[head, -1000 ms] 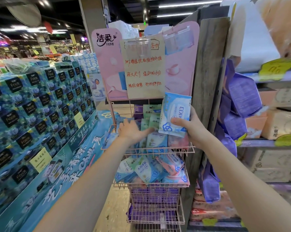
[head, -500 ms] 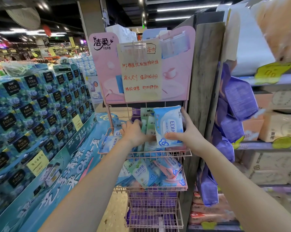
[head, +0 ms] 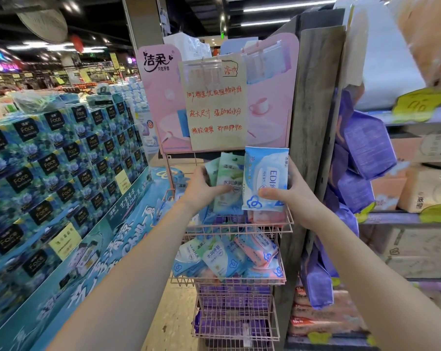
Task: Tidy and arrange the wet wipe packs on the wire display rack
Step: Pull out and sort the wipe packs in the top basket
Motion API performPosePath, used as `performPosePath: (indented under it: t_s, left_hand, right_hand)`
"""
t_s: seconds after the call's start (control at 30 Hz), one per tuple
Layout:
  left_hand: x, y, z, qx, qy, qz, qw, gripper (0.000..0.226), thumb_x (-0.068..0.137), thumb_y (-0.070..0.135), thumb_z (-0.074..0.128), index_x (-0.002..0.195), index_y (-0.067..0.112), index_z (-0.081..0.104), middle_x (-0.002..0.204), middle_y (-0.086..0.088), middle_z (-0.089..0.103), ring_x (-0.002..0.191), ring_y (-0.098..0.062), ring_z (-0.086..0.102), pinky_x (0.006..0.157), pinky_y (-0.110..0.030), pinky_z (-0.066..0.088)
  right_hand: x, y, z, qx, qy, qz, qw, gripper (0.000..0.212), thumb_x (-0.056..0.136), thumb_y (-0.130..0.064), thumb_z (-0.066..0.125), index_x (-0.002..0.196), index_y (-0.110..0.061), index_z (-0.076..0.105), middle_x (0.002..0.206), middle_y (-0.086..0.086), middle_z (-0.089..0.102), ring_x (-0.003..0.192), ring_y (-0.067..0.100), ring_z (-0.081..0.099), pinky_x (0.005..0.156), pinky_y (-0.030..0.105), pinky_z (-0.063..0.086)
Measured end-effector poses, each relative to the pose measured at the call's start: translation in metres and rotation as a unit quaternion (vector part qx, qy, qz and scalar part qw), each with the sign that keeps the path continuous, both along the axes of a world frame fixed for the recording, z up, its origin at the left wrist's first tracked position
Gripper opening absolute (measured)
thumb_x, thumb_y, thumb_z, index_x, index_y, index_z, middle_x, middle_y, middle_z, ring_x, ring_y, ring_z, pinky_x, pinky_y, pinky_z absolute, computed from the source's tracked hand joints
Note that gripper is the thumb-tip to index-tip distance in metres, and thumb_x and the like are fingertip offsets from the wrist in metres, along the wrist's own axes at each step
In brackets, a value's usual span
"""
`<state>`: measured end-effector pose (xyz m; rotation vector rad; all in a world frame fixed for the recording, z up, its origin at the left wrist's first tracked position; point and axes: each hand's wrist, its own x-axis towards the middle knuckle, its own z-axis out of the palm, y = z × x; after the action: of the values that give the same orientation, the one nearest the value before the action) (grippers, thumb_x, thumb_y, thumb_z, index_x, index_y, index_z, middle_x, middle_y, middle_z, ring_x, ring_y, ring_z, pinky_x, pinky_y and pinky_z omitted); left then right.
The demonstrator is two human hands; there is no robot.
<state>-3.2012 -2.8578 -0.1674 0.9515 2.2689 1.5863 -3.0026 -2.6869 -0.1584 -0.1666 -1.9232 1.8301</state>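
One blue pack (head: 265, 178) sits upright in the right hand (head: 298, 200), thumb pinching its front, over the pink wire rack's top basket (head: 239, 228) — the left hand (head: 201, 191) curls round two green packs (head: 228, 178) standing inside

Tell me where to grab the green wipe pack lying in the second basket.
Probably pinch its upper edge, reaching in from the front over the rim: the green pack lies slanted atop the pile, its lower end behind the basket's front wire.

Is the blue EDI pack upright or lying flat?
Upright: the blue EDI pack stands on end, its lower part gripped by the right hand.
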Motion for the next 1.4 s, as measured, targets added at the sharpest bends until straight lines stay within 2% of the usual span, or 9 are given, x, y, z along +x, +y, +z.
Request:
performPosePath:
  t_s: [0.23,0.43,0.53,0.67,0.77,0.93,1.17,1.27,1.4]
  left_hand:
    - [0.005,0.003,-0.008,-0.237,0.198,0.075,0.948,0.118,0.058,0.074,0.086,0.150,0.017,0.040,0.141,-0.011,0.050,0.134,-0.036,0.044,0.111,-0.052,0.040]
    - [-0.013,-0.033,0.012,-0.255,0.194,0.117,0.940,0.088,0.078,0.081,0.062,0.142,0.022,0.051,0.139,-0.008,0.055,0.132,-0.034,0.048,0.109,-0.049,0.038]
    - [-0.030,-0.065,0.028,-0.413,0.152,0.229,0.868,0.083,0.088,0.073,0.054,0.144,0.012,0.048,0.146,-0.020,0.050,0.136,-0.040,0.046,0.110,-0.047,0.038]
    - [-0.029,-0.091,0.034,-0.554,0.058,0.089,0.826,0.094,0.093,0.074,0.050,0.159,0.010,0.031,0.164,-0.015,0.035,0.146,-0.036,0.040,0.115,-0.043,0.037]
    - [-0.030,-0.097,0.026,-0.522,0.079,0.073,0.846,0.097,0.090,0.071,0.059,0.159,0.009,0.031,0.157,-0.016,0.044,0.141,-0.037,0.046,0.112,-0.044,0.042]
    - [-0.036,-0.095,0.016,-0.466,0.068,0.109,0.875,0.067,0.078,0.062,0.080,0.105,0.002,0.067,0.069,-0.008,0.053,0.101,-0.039,0.069,0.086,-0.043,0.052]
    - [-0.040,-0.086,0.024,-0.395,0.103,0.172,0.896,0.022,0.094,0.011,0.058,0.115,0.009,0.063,0.125,-0.021,0.067,0.120,-0.039,0.062,0.110,-0.058,0.045]
    - [-0.038,-0.077,0.036,-0.274,0.133,0.139,0.942,0.015,0.098,0.010,0.059,0.109,0.014,0.068,0.105,-0.005,0.066,0.098,-0.026,0.061,0.089,-0.029,0.048]
    - [-0.024,-0.057,0.054,-0.107,0.151,0.008,0.983,0.013,0.091,0.008,0.073,0.095,0.020,0.075,0.095,-0.004,0.076,0.091,-0.018,0.068,0.086,-0.032,0.054]
  right_hand:
    - [0.000,-0.002,-0.008,0.004,-0.008,0.015,1.000,0.090,0.075,0.001,0.084,0.147,-0.031,0.041,0.128,0.008,0.070,0.112,0.032,0.071,0.094,0.057,0.057]
    - [-0.001,-0.006,-0.013,-0.027,0.000,0.012,1.000,0.088,0.070,0.000,0.086,0.143,-0.030,0.047,0.124,0.007,0.072,0.111,0.034,0.072,0.089,0.050,0.060]
    - [-0.002,-0.007,-0.012,-0.028,-0.001,0.014,1.000,0.090,0.068,-0.006,0.084,0.145,-0.032,0.046,0.124,0.007,0.072,0.110,0.031,0.072,0.090,0.048,0.060]
    - [-0.006,-0.010,-0.014,-0.019,-0.011,0.016,1.000,0.090,0.070,-0.008,0.086,0.145,-0.036,0.045,0.124,0.004,0.073,0.110,0.028,0.072,0.095,0.049,0.057]
    - [-0.010,-0.016,-0.015,-0.013,-0.021,0.013,1.000,0.094,0.071,-0.006,0.087,0.148,-0.036,0.042,0.126,0.003,0.072,0.110,0.025,0.073,0.094,0.046,0.058]
    - [-0.015,-0.018,-0.019,-0.023,-0.039,0.020,0.999,0.116,0.061,-0.019,0.092,0.157,-0.034,0.028,0.132,0.002,0.069,0.115,0.026,0.070,0.102,0.054,0.052]
    - [-0.016,-0.022,-0.015,-0.043,-0.024,0.021,0.999,0.099,0.065,-0.008,0.087,0.148,-0.034,0.040,0.124,0.008,0.073,0.111,0.034,0.072,0.094,0.056,0.057]
    - [-0.015,-0.022,-0.015,-0.042,-0.020,0.019,0.999,0.095,0.065,-0.004,0.089,0.144,-0.034,0.045,0.122,0.009,0.073,0.110,0.036,0.072,0.095,0.059,0.056]
    - [-0.016,-0.018,-0.016,-0.024,-0.017,0.017,0.999,0.092,0.068,-0.008,0.084,0.146,-0.036,0.043,0.126,0.008,0.071,0.113,0.032,0.071,0.100,0.057,0.053]
